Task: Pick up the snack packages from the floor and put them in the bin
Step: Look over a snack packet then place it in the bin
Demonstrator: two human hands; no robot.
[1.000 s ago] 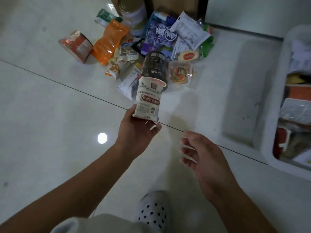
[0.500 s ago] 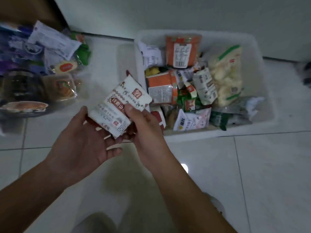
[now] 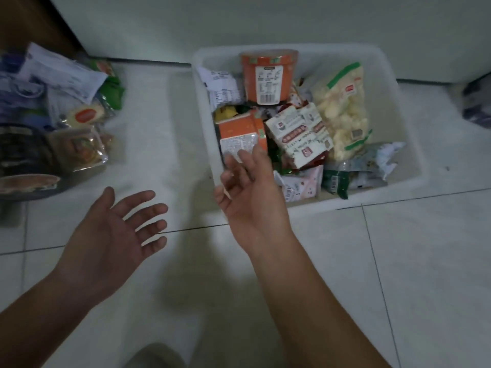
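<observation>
A white plastic bin (image 3: 398, 107) stands on the tiled floor, holding several snack packages. A white-and-red patterned package (image 3: 300, 136) lies on top of them in the middle of the bin. My right hand (image 3: 252, 192) hovers over the bin's near left corner, fingers spread, holding nothing. My left hand (image 3: 114, 235) is open, palm up, above the floor to the left of the bin. A pile of snack packages (image 3: 66, 115) remains on the floor at the left, with a dark jar (image 3: 21, 160) lying on its side.
A wall runs behind the bin. Brown wooden furniture (image 3: 34, 25) stands at the top left behind the pile. A dark object (image 3: 478, 102) sits at the right edge. My shoe (image 3: 156, 357) shows at the bottom.
The white-and-red package left my hands and now lies in the bin. Both hands have opened; a second ago only the left hand held it over the pile.
</observation>
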